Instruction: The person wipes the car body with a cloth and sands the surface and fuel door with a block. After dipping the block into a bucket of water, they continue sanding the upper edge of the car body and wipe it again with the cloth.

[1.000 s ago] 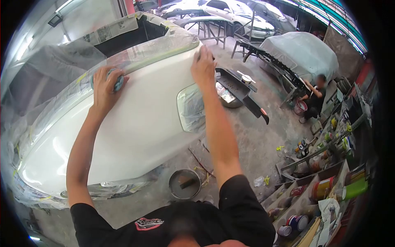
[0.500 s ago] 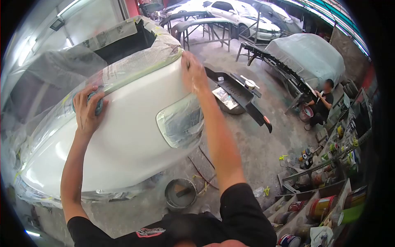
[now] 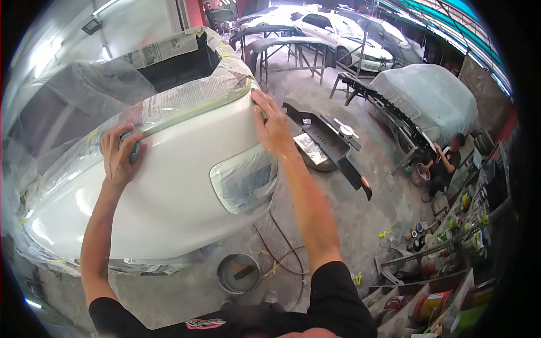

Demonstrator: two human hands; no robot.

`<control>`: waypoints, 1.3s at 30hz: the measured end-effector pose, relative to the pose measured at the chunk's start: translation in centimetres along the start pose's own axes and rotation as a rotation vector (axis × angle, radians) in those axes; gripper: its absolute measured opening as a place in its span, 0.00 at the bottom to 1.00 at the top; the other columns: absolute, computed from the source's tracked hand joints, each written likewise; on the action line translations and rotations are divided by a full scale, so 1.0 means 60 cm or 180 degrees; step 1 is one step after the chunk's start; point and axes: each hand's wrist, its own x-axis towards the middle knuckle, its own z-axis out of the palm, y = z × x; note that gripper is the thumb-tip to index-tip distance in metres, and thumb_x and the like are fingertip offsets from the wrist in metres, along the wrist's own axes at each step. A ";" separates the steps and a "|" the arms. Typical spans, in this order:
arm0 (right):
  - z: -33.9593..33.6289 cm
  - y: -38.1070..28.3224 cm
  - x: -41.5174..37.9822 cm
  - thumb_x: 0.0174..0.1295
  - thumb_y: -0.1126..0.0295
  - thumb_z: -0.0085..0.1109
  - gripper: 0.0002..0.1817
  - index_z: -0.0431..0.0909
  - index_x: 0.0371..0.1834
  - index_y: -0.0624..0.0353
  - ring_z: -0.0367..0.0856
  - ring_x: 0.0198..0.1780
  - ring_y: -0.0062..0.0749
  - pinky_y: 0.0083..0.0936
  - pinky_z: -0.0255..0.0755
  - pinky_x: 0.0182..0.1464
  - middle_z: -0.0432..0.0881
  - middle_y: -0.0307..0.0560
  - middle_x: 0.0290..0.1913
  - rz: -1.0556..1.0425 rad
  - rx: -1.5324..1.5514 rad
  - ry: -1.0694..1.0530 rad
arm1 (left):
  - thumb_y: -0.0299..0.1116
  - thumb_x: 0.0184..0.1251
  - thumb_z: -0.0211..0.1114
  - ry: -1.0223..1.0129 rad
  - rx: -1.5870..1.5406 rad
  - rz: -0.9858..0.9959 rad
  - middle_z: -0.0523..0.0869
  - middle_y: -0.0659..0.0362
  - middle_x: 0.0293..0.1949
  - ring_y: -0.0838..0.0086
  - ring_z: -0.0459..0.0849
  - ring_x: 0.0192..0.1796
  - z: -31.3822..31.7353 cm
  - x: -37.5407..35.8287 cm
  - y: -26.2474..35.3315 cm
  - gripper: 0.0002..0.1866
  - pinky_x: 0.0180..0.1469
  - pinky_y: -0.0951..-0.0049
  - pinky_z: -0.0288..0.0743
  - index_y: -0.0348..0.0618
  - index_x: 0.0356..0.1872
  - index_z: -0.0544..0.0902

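Note:
A white-coated car body panel [image 3: 174, 186] spreads beneath both of my arms. My left hand [image 3: 119, 155] is curled around a blue-grey sponge [image 3: 134, 151], pressed against the panel's upper edge beside the masking. At the panel's far right corner, my right hand [image 3: 273, 124] lies with its fingers bent against the edge. A small dark piece shows by its thumb, too little to name. Green masking tape [image 3: 194, 109] and newspaper [image 3: 180, 100] border the panel along the top. Clear film covers the lamp-shaped opening [image 3: 243, 177] in its side.
A bucket of grey water [image 3: 239, 274] stands on the floor near my feet, with a hose [image 3: 287, 253] beside it. A black bumper part [image 3: 332, 149] rests to the right. Another person [image 3: 445, 163] crouches near a covered car [image 3: 428, 93]. Paint cans [image 3: 433, 304] fill shelves at lower right.
My right hand has shifted slightly down along the panel's corner edge and appears less blurred. My left hand stays at the same place with the sponge. The camera view has tilted a little.

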 end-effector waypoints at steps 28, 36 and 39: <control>0.087 -0.152 -0.081 0.69 0.64 0.59 0.28 0.71 0.68 0.71 0.68 0.73 0.54 0.68 0.52 0.74 0.74 0.60 0.69 -0.0342 -0.1747 0.0355 | 0.35 0.62 0.75 0.0101 0.0043 -0.0147 0.83 0.57 0.56 0.57 0.80 0.59 0.000 -0.011 -0.007 0.17 0.63 0.52 0.65 0.50 0.51 0.83; 0.213 -0.262 -0.132 0.69 0.60 0.58 0.28 0.74 0.66 0.68 0.65 0.76 0.50 0.67 0.48 0.76 0.72 0.60 0.70 -0.1504 -0.0976 -0.0470 | 0.35 0.61 0.78 0.0574 -0.0792 -0.0363 0.84 0.54 0.40 0.55 0.84 0.45 -0.004 -0.021 -0.035 0.14 0.45 0.57 0.77 0.45 0.44 0.85; 0.106 -0.177 -0.094 0.69 0.62 0.58 0.24 0.76 0.62 0.67 0.70 0.72 0.48 0.61 0.49 0.76 0.76 0.58 0.65 -0.1342 -0.1359 -0.0307 | 0.34 0.64 0.77 0.0109 -0.0794 -0.0628 0.86 0.55 0.36 0.60 0.84 0.37 -0.042 -0.033 -0.075 0.12 0.41 0.65 0.78 0.41 0.39 0.84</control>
